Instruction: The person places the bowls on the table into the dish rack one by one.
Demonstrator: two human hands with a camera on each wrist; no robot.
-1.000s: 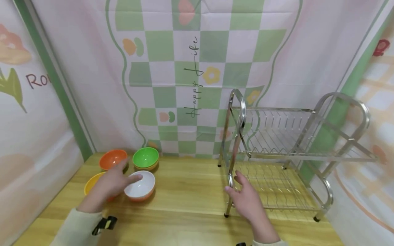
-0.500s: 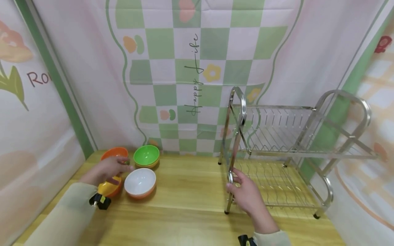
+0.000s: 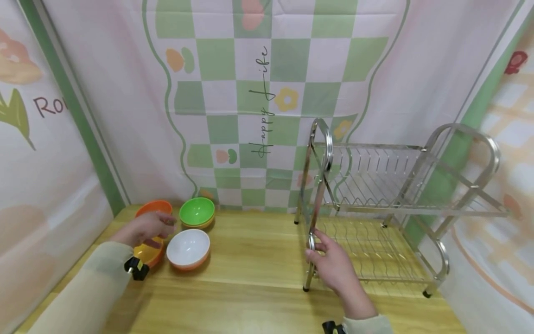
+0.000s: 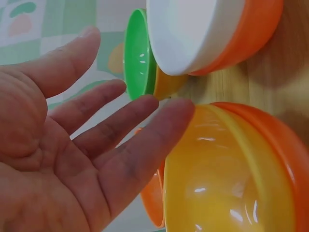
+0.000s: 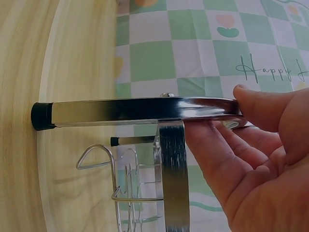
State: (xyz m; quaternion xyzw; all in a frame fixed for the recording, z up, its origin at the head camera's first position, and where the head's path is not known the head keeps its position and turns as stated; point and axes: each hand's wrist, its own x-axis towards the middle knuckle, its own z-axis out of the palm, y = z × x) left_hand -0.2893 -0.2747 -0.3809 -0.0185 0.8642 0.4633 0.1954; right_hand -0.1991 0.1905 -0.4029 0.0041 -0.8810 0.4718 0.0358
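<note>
My left hand (image 3: 146, 228) hovers over the yellow bowl (image 4: 217, 174), fingers loosely spread with nothing between them. That bowl sits nested in an orange one (image 4: 277, 140). Another orange bowl (image 3: 154, 207) stands behind the hand, partly covered by it. To the right are a green bowl (image 3: 197, 211), stacked on a yellow one, and a bowl white inside and orange outside (image 3: 188, 247). At the right, my right hand (image 3: 333, 262) grips the left front post (image 5: 111, 111) of a two-tier metal dish rack (image 3: 375, 210) between thumb and fingers.
The wooden table (image 3: 246, 260) spans the space between bowls and rack. A checkered curtain (image 3: 254, 167) hangs close behind the table. The rack stands on black-capped feet, and its upper tier (image 3: 367, 185) lies above a lower wire tier (image 3: 367, 250).
My left hand has shifted slightly back and left, away from the white-lined bowl, and then stayed nearly still. My right hand has closed its thumb and fingers on the rack's post.
</note>
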